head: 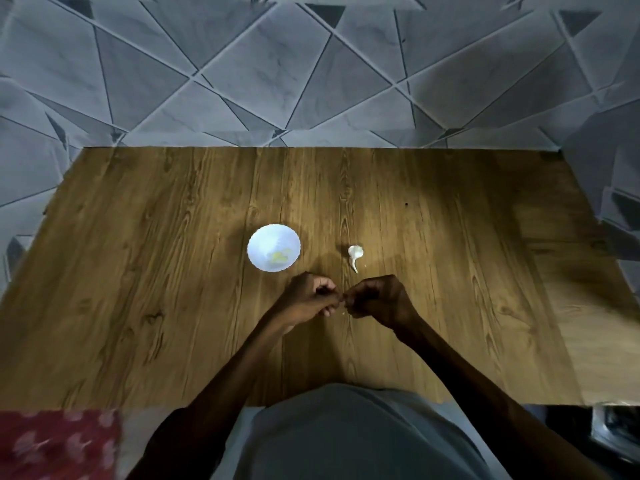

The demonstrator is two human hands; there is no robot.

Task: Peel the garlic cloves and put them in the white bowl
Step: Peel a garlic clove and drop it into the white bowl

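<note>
A white bowl (pixel 273 248) stands on the wooden table (pixel 173 271), with a few pale yellow peeled cloves inside it. To its right lies a garlic bulb (pixel 355 255), white, with its stalk pointing toward me. Just in front of these, my left hand (pixel 310 299) and my right hand (pixel 377 299) meet fingertip to fingertip, fingers curled, pinching a small garlic clove between them. The clove is almost wholly hidden by the fingers. A tiny pale fleck lies on the table under the hands.
The table's far edge meets a grey floor patterned with triangles. A red flowered cloth (pixel 55 445) shows at the lower left. A dark object (pixel 616 431) sits beyond the table's near right corner.
</note>
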